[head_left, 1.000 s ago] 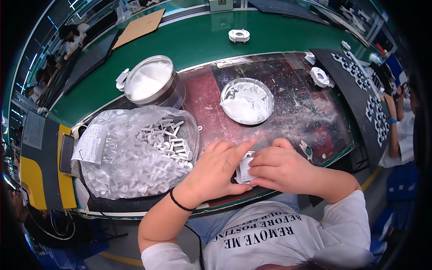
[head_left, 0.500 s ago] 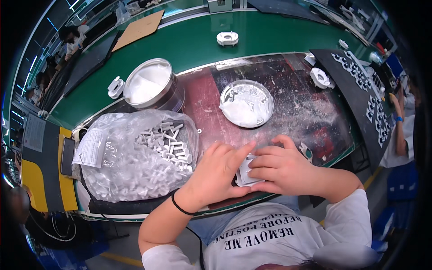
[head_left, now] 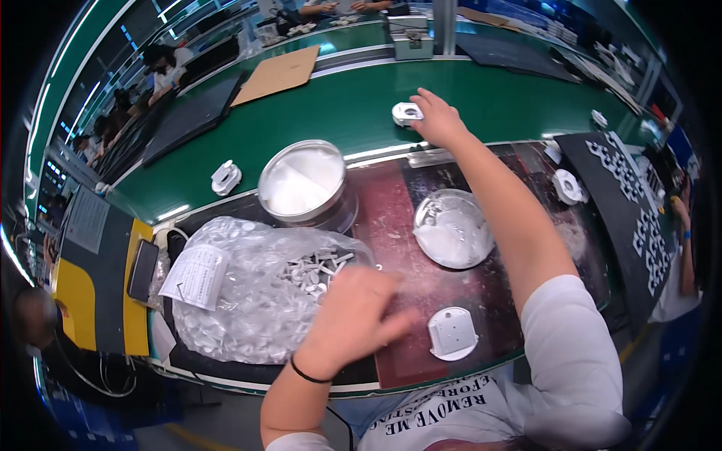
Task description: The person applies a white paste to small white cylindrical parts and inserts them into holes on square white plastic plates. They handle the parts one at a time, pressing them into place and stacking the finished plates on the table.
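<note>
My right hand (head_left: 438,120) stretches across to the green surface at the back, its fingers at the right end of a white plastic housing (head_left: 404,114) with a round opening. The thumb and fingers close about that end. My left hand (head_left: 350,319), blurred, is over the right edge of a clear plastic bag (head_left: 241,323) of grey-white flat-headed pins (head_left: 304,272). Its thumb stands away from the fingers, and nothing shows in it. Right of it, near the front edge, a white squarish plate (head_left: 453,334) with rounded corners lies flat on the worktop.
A metal tub (head_left: 301,180) of white material stands behind the bag. A round silver dish (head_left: 455,229) sits under my right forearm. White housings (head_left: 226,178) (head_left: 568,187) lie left and right. A black board (head_left: 624,218) with small parts borders the right, where a co-worker's arm (head_left: 683,214) shows.
My hands have come apart from the white plate, which now lies on the worktop. The right hand has reached far forward to the housing; the left has drawn toward the bag. The view has shifted.
</note>
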Demonstrator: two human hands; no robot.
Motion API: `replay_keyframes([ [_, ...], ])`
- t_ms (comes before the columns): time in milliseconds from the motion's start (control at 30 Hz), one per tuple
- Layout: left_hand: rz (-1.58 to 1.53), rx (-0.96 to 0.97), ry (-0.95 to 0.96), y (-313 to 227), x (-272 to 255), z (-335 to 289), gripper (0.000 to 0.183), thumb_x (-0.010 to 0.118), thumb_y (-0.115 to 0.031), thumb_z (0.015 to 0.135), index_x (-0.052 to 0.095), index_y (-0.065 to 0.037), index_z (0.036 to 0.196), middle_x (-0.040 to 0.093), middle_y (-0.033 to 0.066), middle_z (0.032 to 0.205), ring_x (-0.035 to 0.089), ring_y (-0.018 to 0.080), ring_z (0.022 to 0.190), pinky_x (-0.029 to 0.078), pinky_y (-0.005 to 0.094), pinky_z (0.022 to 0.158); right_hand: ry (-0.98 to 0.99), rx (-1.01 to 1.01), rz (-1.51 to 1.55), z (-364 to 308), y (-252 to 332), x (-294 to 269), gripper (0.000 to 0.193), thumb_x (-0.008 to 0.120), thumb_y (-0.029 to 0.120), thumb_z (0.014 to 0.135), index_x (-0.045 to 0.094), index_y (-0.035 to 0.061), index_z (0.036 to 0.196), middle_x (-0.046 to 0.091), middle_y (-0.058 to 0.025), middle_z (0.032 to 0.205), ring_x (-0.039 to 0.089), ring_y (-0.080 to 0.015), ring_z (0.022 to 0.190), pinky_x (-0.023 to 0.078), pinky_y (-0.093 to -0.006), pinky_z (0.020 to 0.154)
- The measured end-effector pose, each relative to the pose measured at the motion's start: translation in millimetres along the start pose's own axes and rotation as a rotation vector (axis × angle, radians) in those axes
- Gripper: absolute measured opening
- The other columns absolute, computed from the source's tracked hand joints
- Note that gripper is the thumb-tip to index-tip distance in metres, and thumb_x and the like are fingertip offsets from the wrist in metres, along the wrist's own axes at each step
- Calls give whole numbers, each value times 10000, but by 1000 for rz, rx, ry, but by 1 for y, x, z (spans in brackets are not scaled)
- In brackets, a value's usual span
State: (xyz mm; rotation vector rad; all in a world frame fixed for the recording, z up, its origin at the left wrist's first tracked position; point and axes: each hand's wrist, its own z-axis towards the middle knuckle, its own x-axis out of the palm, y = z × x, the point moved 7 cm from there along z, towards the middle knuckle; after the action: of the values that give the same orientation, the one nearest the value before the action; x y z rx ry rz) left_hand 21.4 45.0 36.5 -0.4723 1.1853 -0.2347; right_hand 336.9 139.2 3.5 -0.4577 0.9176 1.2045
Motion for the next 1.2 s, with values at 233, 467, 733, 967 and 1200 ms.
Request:
replay_keyframes([
  [233,262,-307,-195,67,-40,-25,166,636,-121,745,631,-35,887,634,108,913,596,298,812,472,406,719,386,57,-10,19,4,34,328,705,212,739,651,90,1038,583,-89,1169,571,-280,1066,476,-389,883],
  [467,478,-276,-159,60,-13,-15,177,667,-109,706,650,-43,870,586,104,1090,502,298,1074,383,432,900,272,-58,-245,-59,-43,-80,299,727,194,669,658,58,925,599,-86,1041,583,-272,965,478,-400,812],
  [733,550,-238,-194,51,-7,-7,141,622,-97,712,636,-7,820,595,133,1076,509,293,1050,354,443,941,16,-37,-429,-160,-83,-164,343,754,231,662,636,54,931,585,-94,1106,537,-273,1049,432,-411,837],
  [967,-41,-71,-176,-10,4,-2,145,657,-77,774,587,-11,883,610,123,869,590,285,790,464,349,717,107,-348,390,-200,89,-190,315,699,160,716,627,104,1018,637,-45,1012,595,-260,910,439,-382,815],
  [1200,-676,-209,50,-13,42,-14,362,767,-178,744,564,-14,995,615,94,899,618,201,874,511,323,728,110,-660,634,-220,129,-191,227,596,131,767,626,68,983,603,-57,873,592,-226,854,457,-358,802],
])
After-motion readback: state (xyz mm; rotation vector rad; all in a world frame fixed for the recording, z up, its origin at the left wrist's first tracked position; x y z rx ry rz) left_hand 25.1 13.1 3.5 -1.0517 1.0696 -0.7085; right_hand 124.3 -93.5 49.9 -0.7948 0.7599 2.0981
